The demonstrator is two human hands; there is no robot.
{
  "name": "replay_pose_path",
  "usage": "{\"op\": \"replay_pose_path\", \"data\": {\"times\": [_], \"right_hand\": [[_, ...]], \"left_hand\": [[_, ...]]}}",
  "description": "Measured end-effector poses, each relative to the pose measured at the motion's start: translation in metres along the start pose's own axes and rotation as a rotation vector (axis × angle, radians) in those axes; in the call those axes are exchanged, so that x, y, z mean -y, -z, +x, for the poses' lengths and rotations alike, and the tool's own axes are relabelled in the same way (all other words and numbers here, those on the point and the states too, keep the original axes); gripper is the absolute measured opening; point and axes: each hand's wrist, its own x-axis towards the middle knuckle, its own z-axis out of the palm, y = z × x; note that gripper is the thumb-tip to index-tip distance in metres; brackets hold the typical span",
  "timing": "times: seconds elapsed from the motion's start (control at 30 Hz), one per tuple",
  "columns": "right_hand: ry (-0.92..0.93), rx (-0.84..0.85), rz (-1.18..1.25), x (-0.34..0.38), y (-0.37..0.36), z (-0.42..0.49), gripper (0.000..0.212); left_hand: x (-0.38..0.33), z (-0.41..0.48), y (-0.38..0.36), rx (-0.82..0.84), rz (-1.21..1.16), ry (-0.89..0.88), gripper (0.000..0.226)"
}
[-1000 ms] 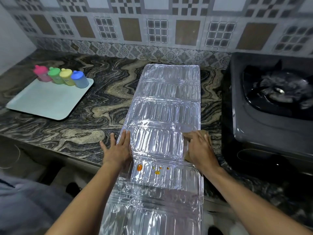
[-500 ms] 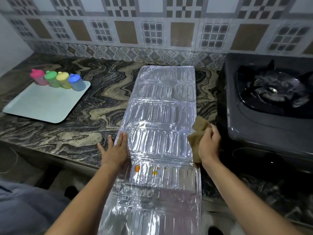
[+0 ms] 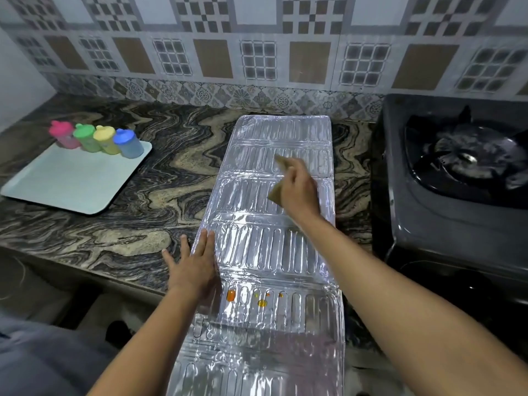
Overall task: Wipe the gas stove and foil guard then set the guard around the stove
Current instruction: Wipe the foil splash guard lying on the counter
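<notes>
The silver foil guard [image 3: 257, 252] lies unfolded flat on the marble counter, running from the wall to past the front edge. Orange grease spots [image 3: 231, 295] dot a near panel. My left hand [image 3: 194, 267] presses flat, fingers spread, on the guard's left edge. My right hand [image 3: 300, 190] is over the guard's far-middle panels, gripping a tan cloth [image 3: 276, 192] that sticks out past the fingers. The black gas stove [image 3: 445, 195] stands at the right, its burner visible.
A pale tray [image 3: 71, 184] sits at the left with several coloured lidded cups [image 3: 97, 140] along its far edge. The tiled wall [image 3: 257, 58] backs the counter [image 3: 160, 190]. The counter's front edge runs under my forearms.
My right hand lifted the cloth from the guard's right edge near the front and carried it forward and left over the far panels. My left hand stayed pressed on the left edge.
</notes>
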Motion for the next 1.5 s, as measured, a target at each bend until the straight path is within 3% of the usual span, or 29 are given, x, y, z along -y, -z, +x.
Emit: {"op": "replay_pose_path", "data": {"times": [0.1,0.2,0.4,0.53,0.73,0.9,1.07,1.17,1.27,1.37,1.43,1.5], "right_hand": [[0.110,0.265,-0.230,-0.009,-0.040,0.011,0.032],[0.335,0.428,-0.714,-0.037,-0.078,0.004,0.064],[0.363,0.546,-0.841,-0.066,-0.070,-0.003,0.066],[0.269,0.578,-0.924,-0.075,-0.039,0.002,0.071],[0.099,0.452,-1.072,-0.086,0.007,0.011,0.080],[-0.014,0.391,-1.209,-0.078,0.022,0.012,0.068],[-0.077,0.355,-1.388,-0.050,0.027,0.022,0.040],[-0.090,0.328,-1.127,-0.014,0.045,0.028,0.032],[-0.266,0.287,-0.655,0.016,0.067,0.030,0.022],[-0.541,0.367,0.175,0.026,0.081,0.012,0.019],[-0.656,0.453,0.707,0.021,0.084,-0.014,0.027],[-0.675,0.449,0.993,0.012,0.081,-0.042,0.025]], "left_hand": [[0.002,0.001,-0.004,-0.021,0.011,0.004,0.081],[0.001,0.002,-0.006,-0.015,0.009,0.010,0.074],[0.000,0.002,-0.005,0.003,-0.006,0.025,0.068],[-0.003,-0.001,-0.001,-0.006,0.014,0.031,0.076],[-0.005,-0.005,0.004,0.005,0.040,0.028,0.083],[-0.007,-0.006,0.006,0.013,0.041,0.024,0.081],[-0.008,-0.008,0.009,0.012,0.059,0.027,0.084],[-0.009,-0.006,0.011,0.008,0.079,0.015,0.084],[-0.005,-0.002,0.012,0.009,0.069,0.003,0.076],[0.001,0.000,0.016,0.006,-0.055,-0.027,0.060],[0.005,-0.006,0.019,-0.045,-0.149,-0.051,0.057],[0.011,-0.017,0.021,-0.127,-0.177,-0.065,0.055]]}}
